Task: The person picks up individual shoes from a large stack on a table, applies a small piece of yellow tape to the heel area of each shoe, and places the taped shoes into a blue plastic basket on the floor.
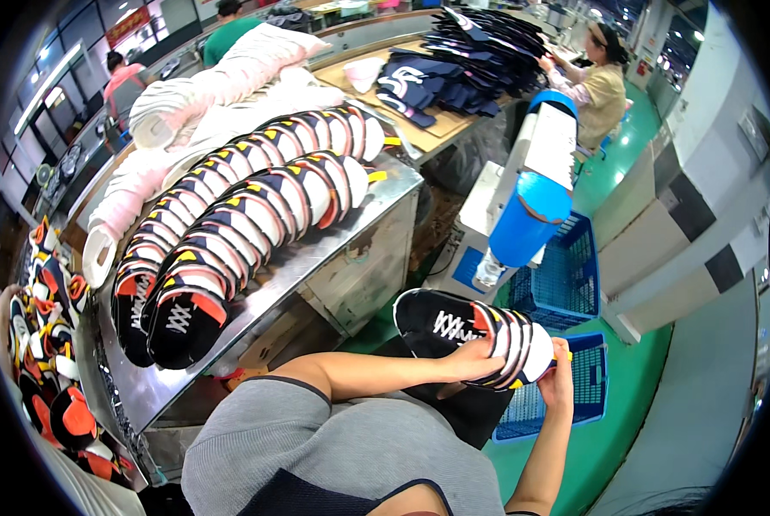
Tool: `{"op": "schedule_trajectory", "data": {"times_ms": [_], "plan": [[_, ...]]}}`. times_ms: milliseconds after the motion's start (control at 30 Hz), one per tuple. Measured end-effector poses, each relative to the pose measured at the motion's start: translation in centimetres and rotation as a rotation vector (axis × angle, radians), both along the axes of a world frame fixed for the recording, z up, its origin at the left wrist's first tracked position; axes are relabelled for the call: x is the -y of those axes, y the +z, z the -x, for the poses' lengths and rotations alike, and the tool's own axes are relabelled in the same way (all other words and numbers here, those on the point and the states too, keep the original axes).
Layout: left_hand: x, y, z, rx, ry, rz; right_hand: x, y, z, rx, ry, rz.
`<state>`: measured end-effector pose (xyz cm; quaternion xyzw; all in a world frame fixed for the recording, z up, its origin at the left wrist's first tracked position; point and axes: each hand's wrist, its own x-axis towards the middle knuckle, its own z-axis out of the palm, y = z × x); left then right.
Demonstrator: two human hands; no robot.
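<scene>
A short nested stack of shoe uppers (441,325), black with white laces at the toe and white, red and yellow toward the heel, hangs in front of me over my lap. My left hand (480,361) is closed around its near side at the middle. At the heel end, by a yellow tab, my right hand (560,370) has its fingers closed on the stack's white edge. Just beyond the stack stands a machine with a blue rounded head (533,219) and a metal tip (488,271) pointing down.
Two long rows of nested uppers (264,211) lie on a metal table (316,267) at left, with white padded liners (221,77) behind. Loose uppers (54,344) fill the far left. Blue crates (596,378) stand at right. Dark cut pieces (462,69) and a seated co-worker (604,86) are farther back.
</scene>
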<state>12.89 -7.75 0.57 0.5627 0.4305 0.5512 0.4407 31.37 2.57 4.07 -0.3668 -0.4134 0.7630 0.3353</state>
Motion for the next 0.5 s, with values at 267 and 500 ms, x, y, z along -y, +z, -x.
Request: {"op": "schedule_trajectory", "data": {"times_ms": [267, 500], "plan": [[-0.4, -0.6, 1.8, 0.195, -0.175, 0.479, -3.2, -8.4, 0.5, -0.001, -0.609, 0.026], [-0.7, 0.8, 8.4, 0.529, 0.182, 0.487, -5.6, -5.1, -0.4, 0.454, -0.275, -0.516]]}}
